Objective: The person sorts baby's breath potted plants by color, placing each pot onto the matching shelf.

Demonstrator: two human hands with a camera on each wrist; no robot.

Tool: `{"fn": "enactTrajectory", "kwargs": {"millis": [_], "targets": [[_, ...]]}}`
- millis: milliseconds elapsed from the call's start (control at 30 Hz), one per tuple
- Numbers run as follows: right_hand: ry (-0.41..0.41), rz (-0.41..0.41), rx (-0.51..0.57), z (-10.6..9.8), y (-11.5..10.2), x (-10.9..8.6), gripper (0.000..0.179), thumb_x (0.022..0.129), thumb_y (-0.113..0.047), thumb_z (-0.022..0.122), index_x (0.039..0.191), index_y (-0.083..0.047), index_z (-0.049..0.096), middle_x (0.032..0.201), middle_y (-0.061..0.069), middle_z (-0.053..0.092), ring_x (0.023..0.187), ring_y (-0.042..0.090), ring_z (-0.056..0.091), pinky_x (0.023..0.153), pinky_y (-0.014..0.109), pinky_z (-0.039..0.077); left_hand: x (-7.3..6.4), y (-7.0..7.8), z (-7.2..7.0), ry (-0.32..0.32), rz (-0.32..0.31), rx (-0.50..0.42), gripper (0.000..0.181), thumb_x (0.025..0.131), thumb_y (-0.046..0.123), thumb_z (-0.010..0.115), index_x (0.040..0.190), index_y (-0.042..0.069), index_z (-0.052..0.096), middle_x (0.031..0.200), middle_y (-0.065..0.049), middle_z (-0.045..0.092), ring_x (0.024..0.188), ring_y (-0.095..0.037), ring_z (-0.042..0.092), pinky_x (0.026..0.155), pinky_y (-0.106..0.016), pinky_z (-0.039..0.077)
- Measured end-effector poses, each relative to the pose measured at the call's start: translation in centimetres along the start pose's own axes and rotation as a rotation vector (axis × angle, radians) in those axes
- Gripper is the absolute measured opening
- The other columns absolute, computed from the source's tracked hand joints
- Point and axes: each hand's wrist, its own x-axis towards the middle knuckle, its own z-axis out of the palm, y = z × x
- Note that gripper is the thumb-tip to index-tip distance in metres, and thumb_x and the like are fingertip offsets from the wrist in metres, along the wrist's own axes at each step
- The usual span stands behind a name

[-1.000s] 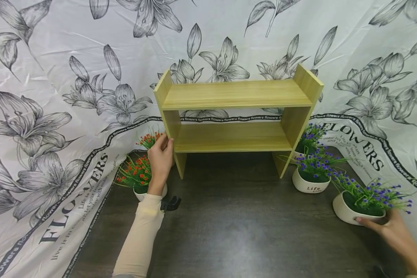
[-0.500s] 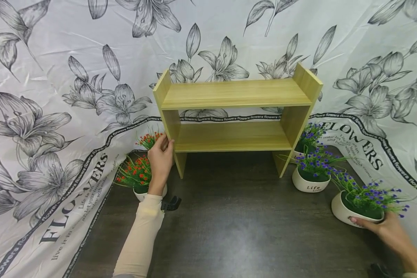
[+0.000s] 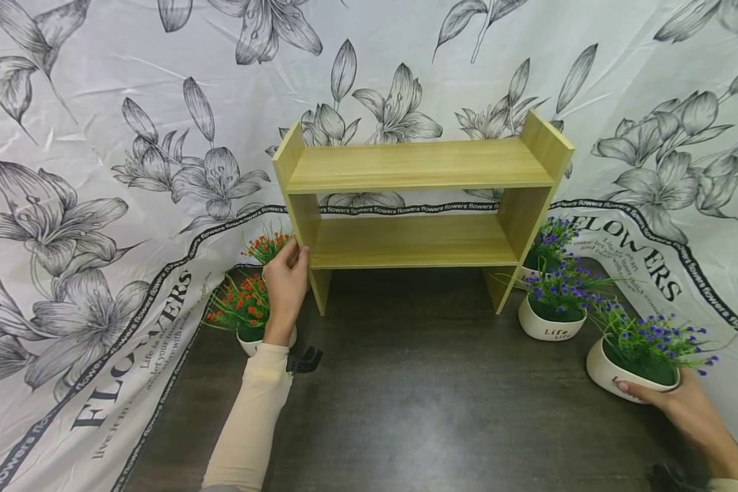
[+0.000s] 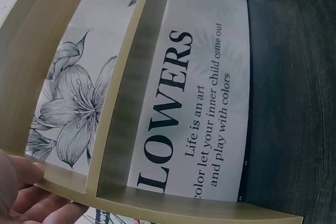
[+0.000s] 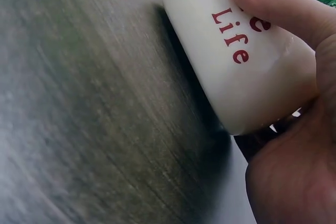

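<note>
Evidently, my left grip (image 3: 285, 280) pinches the shelf (image 3: 415, 242) by its side, probably to steady it; my right grip (image 3: 691, 413) clasps a flowerpot (image 3: 604, 372), likely to hold it level.

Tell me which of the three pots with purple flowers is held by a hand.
The frontmost pot, farthest right: the right hand grips it, while no hand touches the two behind it, nearer the shelf.
</note>
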Motion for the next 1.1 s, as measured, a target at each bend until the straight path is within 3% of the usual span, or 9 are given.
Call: {"fn": "enactTrajectory", "kwargs": {"millis": [67,133,233,333,400,667,800,867,1100], "targets": [[0.000,0.039,-0.021,-0.1,-0.2,0.0,0.096,0.095,-0.034,0.084,0.169,-0.030,0.023,0.126,-0.026,0.058,0.101,-0.021,0.041,0.088,0.010,0.039,0.1,-0.1,0.1,0.010,0.003,0.005,0.032,0.106,0.013,0.068,0.137,0.007,0.073,0.126,-0.022,0.076,0.116,-0.032,0.076,0.095,-0.045,0.063],[0.018,0.073,-0.044,0.0,-0.4,-0.1,0.101,0.095,-0.039,0.082,0.171,-0.025,0.017,0.143,0.001,0.058,0.104,-0.021,0.036,0.099,0.016,0.038,0.1,-0.2,0.2,0.017,0.003,0.014,0.032,0.106,0.015,0.069,0.137,0.008,0.074,0.126,-0.020,0.076,0.114,-0.032,0.077,0.095,-0.046,0.063],[0.058,0.042,0.000,0.0,-0.6,-0.2,0.099,0.096,-0.032,0.083,0.171,-0.024,0.020,0.150,0.011,0.053,0.107,-0.017,0.038,0.104,0.017,0.036,0.0,-0.2,0.2,0.018,-0.004,0.026,0.033,0.106,0.018,0.069,0.138,0.009,0.073,0.128,-0.018,0.075,0.114,-0.031,0.077,0.094,-0.048,0.064],[0.102,-0.052,0.084,0.1,-0.8,-0.4,0.092,0.093,-0.017,0.085,0.166,-0.034,0.031,0.132,-0.025,0.055,0.106,-0.017,0.045,0.090,0.003,0.033,-0.1,-0.1,0.1,0.013,-0.007,0.030,0.034,0.106,0.019,0.069,0.139,0.010,0.072,0.130,-0.018,0.075,0.114,-0.032,0.077,0.094,-0.050,0.064],[0.120,-0.085,0.118,-0.1,-1.0,-0.6,0.091,0.092,-0.011,0.085,0.161,-0.040,0.035,0.124,-0.037,0.050,0.104,-0.017,0.047,0.084,0.001,0.032,-0.1,-0.1,0.1,0.009,-0.009,0.027,0.034,0.106,0.018,0.069,0.139,0.010,0.072,0.131,-0.017,0.075,0.114,-0.032,0.077,0.093,-0.051,0.064],[0.110,-0.126,0.266,-1.2,-3.6,-1.2,0.087,0.091,0.007,0.078,0.161,-0.031,0.041,0.125,-0.033,0.061,0.104,-0.014,0.058,0.082,0.003,0.042,-0.1,-0.2,0.2,0.021,0.006,0.018,0.033,0.105,0.015,0.070,0.137,0.009,0.074,0.129,-0.016,0.075,0.113,-0.031,0.077,0.093,-0.051,0.063],[0.110,-0.113,0.226,-1.7,-5.0,-1.6,0.075,0.094,0.001,0.077,0.149,-0.039,0.045,0.115,-0.035,0.062,0.099,-0.014,0.057,0.077,0.005,0.042,-0.1,-0.3,0.2,0.025,0.014,0.025,0.033,0.105,0.015,0.071,0.136,0.008,0.074,0.128,-0.016,0.076,0.113,-0.031,0.077,0.093,-0.050,0.063],[0.119,-0.119,0.144,-1.8,-5.7,-1.7,0.072,0.095,-0.005,0.079,0.145,-0.044,0.044,0.115,-0.037,0.058,0.099,-0.016,0.054,0.077,0.005,0.039,-0.1,-0.3,0.2,0.025,0.010,0.025,0.033,0.105,0.015,0.071,0.136,0.008,0.074,0.128,-0.016,0.075,0.113,-0.031,0.077,0.093,-0.050,0.063],[0.140,-0.190,0.146,-2.3,-8.4,-1.6,0.077,0.092,0.000,0.080,0.148,-0.040,0.047,0.119,-0.037,0.058,0.106,-0.018,0.053,0.082,0.003,0.037,0.0,-0.3,0.2,0.025,0.018,0.028,0.032,0.105,0.015,0.071,0.136,0.009,0.074,0.128,-0.016,0.076,0.112,-0.032,0.077,0.093,-0.052,0.064]]}}
